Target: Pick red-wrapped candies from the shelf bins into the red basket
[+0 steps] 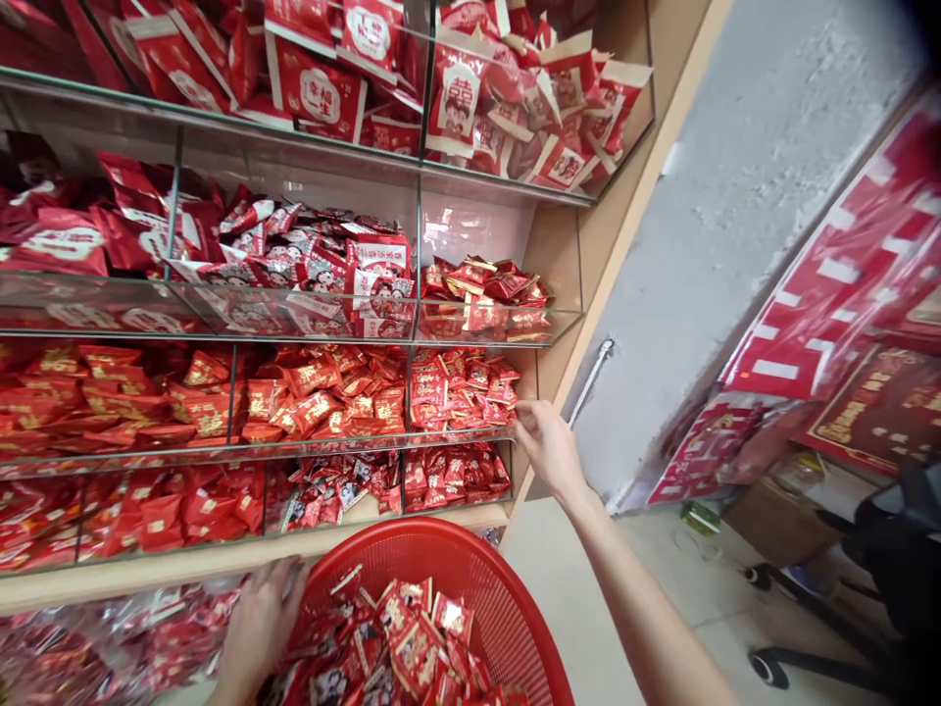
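Observation:
A red plastic basket (507, 588) at the bottom centre holds many small red packets (418, 652). My left hand (266, 613) is at the basket's left rim, its fingers bent over the edge. My right hand (545, 441) is raised at the right end of a glass-fronted shelf, by a compartment of small red and gold packets (463, 392). Its fingers are bent near the glass edge; whether a packet is between them cannot be made out.
Glass-divided shelves (477, 181) of red packets fill the left and centre. Bagged packets (169, 628) lie below them. A grey wall (706, 226) stands right of the wooden side panel. An office chair (816, 628), a cardboard box (779, 520) and red printed sheets (830, 284) are farther right.

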Demonstrator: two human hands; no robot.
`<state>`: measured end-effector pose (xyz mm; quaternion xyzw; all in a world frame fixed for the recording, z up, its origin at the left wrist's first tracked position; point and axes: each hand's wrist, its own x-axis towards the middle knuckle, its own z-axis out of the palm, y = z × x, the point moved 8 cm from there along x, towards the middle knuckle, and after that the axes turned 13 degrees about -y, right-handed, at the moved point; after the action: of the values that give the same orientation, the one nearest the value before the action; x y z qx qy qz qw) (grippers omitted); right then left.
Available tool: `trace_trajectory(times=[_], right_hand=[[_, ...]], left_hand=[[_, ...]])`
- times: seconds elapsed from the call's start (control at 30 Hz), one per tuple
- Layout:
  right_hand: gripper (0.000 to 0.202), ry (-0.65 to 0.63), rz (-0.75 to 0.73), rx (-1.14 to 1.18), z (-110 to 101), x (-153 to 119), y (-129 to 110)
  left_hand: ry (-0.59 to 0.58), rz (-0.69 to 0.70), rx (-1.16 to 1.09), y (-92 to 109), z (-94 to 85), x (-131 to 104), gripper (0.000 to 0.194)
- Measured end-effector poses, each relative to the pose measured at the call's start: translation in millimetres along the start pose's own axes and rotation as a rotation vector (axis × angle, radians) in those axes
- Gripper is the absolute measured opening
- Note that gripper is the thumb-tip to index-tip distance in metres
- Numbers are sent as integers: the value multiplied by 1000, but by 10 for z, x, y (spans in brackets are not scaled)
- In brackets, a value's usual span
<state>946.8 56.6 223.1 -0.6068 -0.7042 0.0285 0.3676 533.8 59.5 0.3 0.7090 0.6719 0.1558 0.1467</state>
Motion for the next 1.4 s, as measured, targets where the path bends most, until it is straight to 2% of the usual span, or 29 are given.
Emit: trace_trajectory(times=[0.1,0.2,0.37,0.5,0.6,0.73,0.83,1.03,1.1,1.17,1.3,1.4], right_hand=[[21,-81,-19,-349,60,243,-76],[17,-163,-8,-564,189,378,-108],[12,-209,2,-695,318,493,-82],[16,-174,-27,-674,266,530,-82],[19,-99,-35,-558,146,535,-91],[20,82,-111,-220,-78,511,-111],[19,194,-89,26,-219,473,-47],[21,210,36,538,-252,265,-9],[23,150,57,661,-146,140,-75],[23,19,67,740,76,-8,-158],[22,-342,86,772,834,-414,-211],[18,-530,143,725,1480,-779,-49]], left_hand=[[-82,-130,-165,-237,114,13,47],[-116,-176,-267,-300,171,22,50],[-94,-176,-324,-383,241,46,54],[-91,-174,-330,-424,266,48,54],[-110,-171,-331,-407,262,38,54],[-158,-212,-302,-407,288,28,58],[-184,-223,-271,-384,303,25,58],[-192,-203,-206,-256,254,-13,58],[-199,-192,-186,-206,233,-33,56],[-217,-181,-174,-157,228,-49,56],[-271,-198,-161,-112,263,-71,58],[-297,-204,-142,-103,286,-81,58]])
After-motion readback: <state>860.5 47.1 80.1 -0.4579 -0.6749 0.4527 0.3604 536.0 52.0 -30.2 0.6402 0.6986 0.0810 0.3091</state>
